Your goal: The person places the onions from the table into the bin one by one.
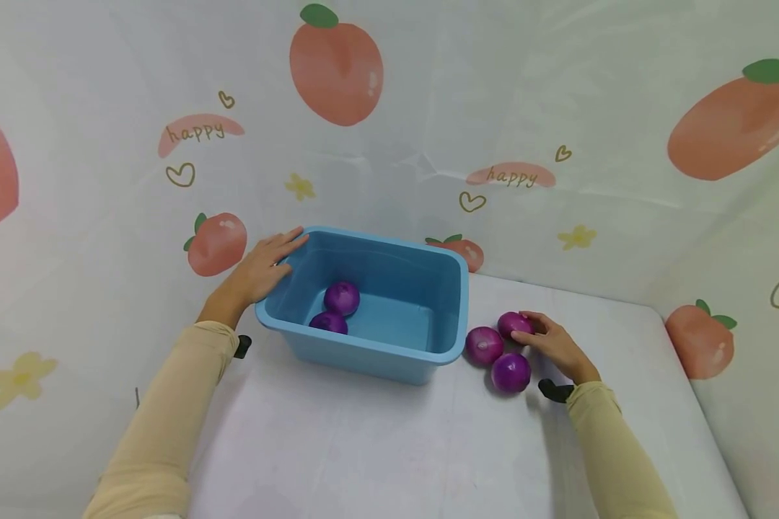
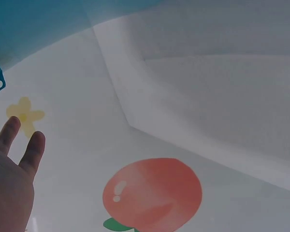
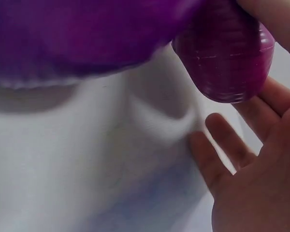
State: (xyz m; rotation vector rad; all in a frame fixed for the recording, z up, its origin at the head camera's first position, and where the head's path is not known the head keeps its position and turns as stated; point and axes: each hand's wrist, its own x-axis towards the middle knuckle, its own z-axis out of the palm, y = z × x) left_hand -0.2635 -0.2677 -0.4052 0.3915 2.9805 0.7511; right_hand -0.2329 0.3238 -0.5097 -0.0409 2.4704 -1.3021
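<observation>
A light blue plastic tub stands on the white table, two red onions lying inside at its left. My left hand rests on the tub's left rim, fingers extended; the left wrist view shows two of its fingers spread apart. Right of the tub, my right hand pinches a red onion between thumb and fingers. In the right wrist view this onion sits by the thumb, while other fingers stay off it. Two more red onions, one nearer the tub and one in front, lie close by.
A white cloth printed with fruit, hearts and flowers hangs behind the table and at its sides. The white tabletop extends in front of the tub, and its right edge runs beyond my right arm.
</observation>
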